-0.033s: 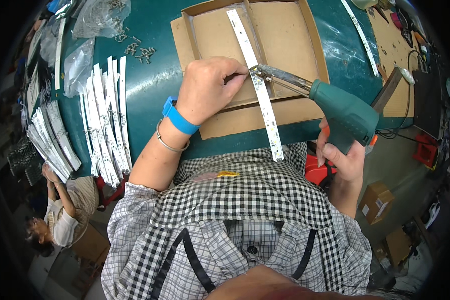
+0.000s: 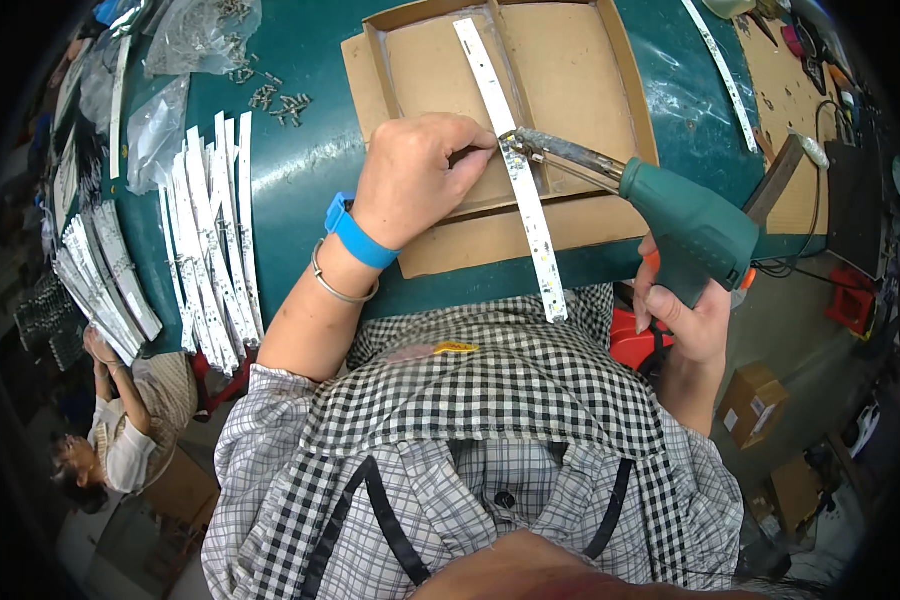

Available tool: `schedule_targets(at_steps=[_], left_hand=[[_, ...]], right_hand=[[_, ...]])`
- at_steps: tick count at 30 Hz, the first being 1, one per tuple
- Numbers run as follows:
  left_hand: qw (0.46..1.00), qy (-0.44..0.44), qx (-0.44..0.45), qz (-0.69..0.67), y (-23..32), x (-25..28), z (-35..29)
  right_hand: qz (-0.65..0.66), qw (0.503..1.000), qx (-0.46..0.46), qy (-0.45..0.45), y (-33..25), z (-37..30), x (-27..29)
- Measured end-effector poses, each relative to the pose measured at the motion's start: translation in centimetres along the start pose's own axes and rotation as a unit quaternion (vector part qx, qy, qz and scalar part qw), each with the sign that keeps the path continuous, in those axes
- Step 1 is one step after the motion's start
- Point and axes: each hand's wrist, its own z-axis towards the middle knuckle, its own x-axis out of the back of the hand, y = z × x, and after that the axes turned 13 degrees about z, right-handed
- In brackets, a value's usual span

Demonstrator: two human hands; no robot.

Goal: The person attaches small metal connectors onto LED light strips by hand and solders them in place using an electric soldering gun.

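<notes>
A narrow white circuit-board strip [image 2: 533, 225] with small components lies slantwise over a shallow cardboard tray [image 2: 450, 255], its near end jutting past the table edge. My left hand [image 2: 415, 180] is closed in a pinch at the strip's left side; whatever its fingertips hold is too small or hidden to name. From the right, my right hand [image 2: 705, 325] grips the handle of a green soldering gun [image 2: 685, 225]. The gun's metal tip meets the strip close by my left fingertips, and I cannot tell whether it touches the surface.
Left on the green table are two piles of similar strips [image 2: 210, 240] [image 2: 110, 280], loose small metal parts [image 2: 280, 105] and clear plastic bags [image 2: 200, 40]. One more strip [image 2: 725, 75] lies at the far right. Another person [image 2: 140, 410] sits at lower left; a carton [image 2: 753, 405] stands on the floor.
</notes>
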Motion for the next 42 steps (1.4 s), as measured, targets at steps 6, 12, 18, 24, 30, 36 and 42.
schedule_targets(at_steps=[6,12,18,24,30,36,42], left_hand=[[1.0,0.0,-0.008,0.005,0.0,0.0,-0.1],[1.0,0.002,-0.01,-0.009,-0.1,0.0,-0.2],[1.0,0.005,-0.02,-0.004,-0.2,0.1,0.0],[0.999,0.007,-0.034,0.03,0.5,1.3,0.1],[0.985,-0.023,-0.171,0.024,3.2,3.8,0.4],[0.941,-0.148,-0.304,0.02,6.2,2.9,-0.9],[0.934,-0.135,-0.319,0.085,5.8,5.7,-2.2]], right_hand=[[-0.013,1.0,-0.013,-0.001,0.3,-0.3,0.7],[-0.013,0.999,0.024,0.03,-0.4,0.1,0.3],[0.032,0.994,0.103,0.03,-1.5,1.2,1.2],[-0.074,0.962,0.245,0.098,-3.3,2.6,2.5],[-0.383,0.794,0.415,0.227,-3.8,7.7,8.2],[-0.629,0.62,0.296,0.364,-3.8,11.1,9.7],[-0.694,0.603,0.206,0.335,-3.4,12.5,11.1]])
